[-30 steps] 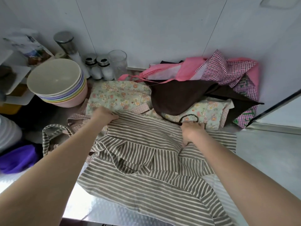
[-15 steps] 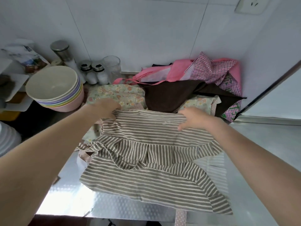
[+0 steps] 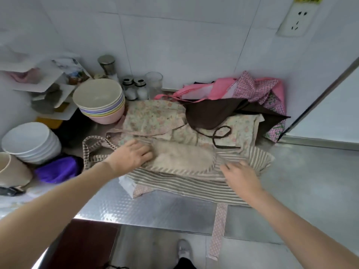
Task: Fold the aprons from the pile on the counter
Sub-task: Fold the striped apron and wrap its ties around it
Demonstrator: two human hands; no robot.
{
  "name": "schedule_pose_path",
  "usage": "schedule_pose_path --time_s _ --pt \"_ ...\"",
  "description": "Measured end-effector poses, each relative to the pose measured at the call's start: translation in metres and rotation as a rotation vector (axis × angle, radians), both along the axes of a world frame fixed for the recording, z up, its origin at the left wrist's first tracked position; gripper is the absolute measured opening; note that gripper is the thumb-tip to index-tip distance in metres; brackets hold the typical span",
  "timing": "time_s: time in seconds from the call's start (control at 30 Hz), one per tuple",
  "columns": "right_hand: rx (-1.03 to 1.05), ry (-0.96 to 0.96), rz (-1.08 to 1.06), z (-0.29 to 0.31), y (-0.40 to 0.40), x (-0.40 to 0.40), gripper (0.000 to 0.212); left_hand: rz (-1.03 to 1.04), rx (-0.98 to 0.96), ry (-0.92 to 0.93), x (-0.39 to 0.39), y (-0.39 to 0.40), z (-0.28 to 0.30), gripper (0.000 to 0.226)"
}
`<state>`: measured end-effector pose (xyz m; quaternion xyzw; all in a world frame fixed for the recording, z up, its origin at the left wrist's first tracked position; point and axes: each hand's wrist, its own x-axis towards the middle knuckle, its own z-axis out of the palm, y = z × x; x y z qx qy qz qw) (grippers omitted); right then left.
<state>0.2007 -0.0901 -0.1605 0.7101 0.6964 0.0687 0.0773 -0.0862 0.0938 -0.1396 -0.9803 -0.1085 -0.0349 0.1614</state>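
Striped brown-and-cream apron (image 3: 194, 183) lies folded over on the steel counter (image 3: 303, 171) before you, your two hands on it: left hand (image 3: 132, 156) flat on its left part, fingers loosely bent; right hand (image 3: 241, 174) with fingers spread, blurred, on its right part. Behind sits the pile of aprons (image 3: 229, 105): floral, brown, pink and checked. Two bowl stacks stand left, pastel (image 3: 101, 100) and white (image 3: 31, 142). Two shakers (image 3: 135, 88) stand against the white tiled wall (image 3: 174, 35).

Two stacks of bowls (image 3: 99, 100) (image 3: 31, 142), two shakers (image 3: 129, 88) (image 3: 141, 88), one glass (image 3: 153, 82).
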Motion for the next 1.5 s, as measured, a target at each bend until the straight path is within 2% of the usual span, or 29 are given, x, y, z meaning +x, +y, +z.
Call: schedule_pose_path --time_s 0.07,0.1,0.13,0.2,0.27,0.33,0.4,0.43,0.47,0.5,0.57,0.6,0.63,0.7,0.73,0.9,1.0,1.1,1.17,1.23,1.3,1.37,1.4,1.43,1.5 --pt "-0.173 -0.039 -0.050 -0.007 -0.011 -0.015 0.035 0.000 -0.032 0.112 -0.004 -0.018 -0.009 0.009" --pt "-0.249 -0.041 -0.087 -0.011 -0.015 -0.021 0.027 0.050 -0.045 0.238 -0.004 -0.026 -0.013 0.015" --pt "-0.315 -0.038 -0.123 -0.017 -0.017 -0.023 0.030 0.124 -0.078 0.381 -0.003 -0.031 -0.018 0.024" --pt "-0.410 -0.028 -0.224 -0.023 -0.022 -0.030 0.039 0.275 -0.111 0.546 -0.001 -0.037 -0.029 0.033" --pt "-0.430 -0.032 -0.274 -0.023 -0.022 -0.035 0.041 0.342 -0.094 0.587 0.003 -0.041 -0.030 0.036" --pt "-0.543 0.058 -0.344 -0.021 -0.017 -0.034 0.040 0.417 -0.154 0.617 0.007 -0.039 -0.029 0.038" --pt "-0.695 0.186 -0.351 -0.007 -0.008 -0.032 0.017 0.471 -0.362 0.657 0.014 -0.037 -0.025 0.038" --pt "-0.706 0.283 -0.353 0.002 -0.002 -0.032 0.006 0.491 -0.479 0.596 0.015 -0.036 -0.022 0.035" --pt "-0.640 0.398 -0.360 0.009 0.007 -0.033 0.020 0.503 -0.560 0.455 0.017 -0.032 -0.018 0.037" --pt "-0.525 0.499 -0.352 0.018 0.017 -0.037 0.026 0.506 -0.590 0.251 0.018 -0.027 -0.013 0.039" --pt "-0.201 0.534 -0.265 0.026 0.038 -0.047 0.016 0.497 -0.481 -0.113 0.023 -0.015 -0.013 0.029" --pt "-0.111 0.494 -0.211 0.029 0.044 -0.054 0.023 0.517 -0.438 -0.115 0.028 -0.015 -0.013 0.032" --pt "-0.092 0.474 -0.143 0.025 0.052 -0.061 0.039 0.555 -0.434 -0.001 0.034 -0.017 -0.013 0.043" --pt "-0.245 0.397 -0.054 0.010 0.055 -0.071 0.067 0.607 -0.483 0.284 0.046 -0.026 -0.023 0.061" --pt "-0.309 0.353 -0.039 -0.002 0.057 -0.072 0.074 0.613 -0.478 0.357 0.050 -0.028 -0.031 0.063" --pt "-0.380 0.290 -0.117 -0.056 0.058 -0.061 0.084 0.593 -0.380 0.392 0.050 -0.018 -0.073 0.073" --pt "-0.425 0.291 -0.120 -0.063 0.071 -0.056 0.086 0.530 -0.441 0.409 0.053 0.000 -0.080 0.099" --pt "-0.472 0.317 -0.117 -0.058 0.083 -0.050 0.079 0.514 -0.548 0.361 0.052 0.018 -0.079 0.102" --pt "-0.534 0.300 -0.105 -0.052 0.087 -0.048 0.079 0.543 -0.616 0.216 0.045 0.023 -0.073 0.096" --pt "-0.594 0.272 -0.125 -0.042 0.093 -0.051 0.078 0.687 -0.613 -0.138 0.030 0.022 -0.063 0.078" --pt "-0.509 0.255 -0.148 -0.025 0.106 -0.058 0.068 0.928 -0.608 -0.528 0.010 0.023 -0.057 0.043" --pt "-0.275 0.287 -0.027 -0.010 0.131 -0.075 0.049 1.159 -0.861 -0.756 -0.011 0.026 -0.051 0.028" --pt "-0.212 0.354 0.084 -0.004 0.146 -0.085 0.048 1.208 -1.062 -0.765 -0.020 0.027 -0.050 0.028" --pt "-0.214 0.440 0.197 0.000 0.162 -0.097 0.057 1.207 -1.246 -0.724 -0.026 0.026 -0.049 0.027" --pt "-0.343 0.524 0.364 0.006 0.191 -0.121 0.071 1.155 -1.455 -0.591 -0.031 0.020 -0.047 0.021"
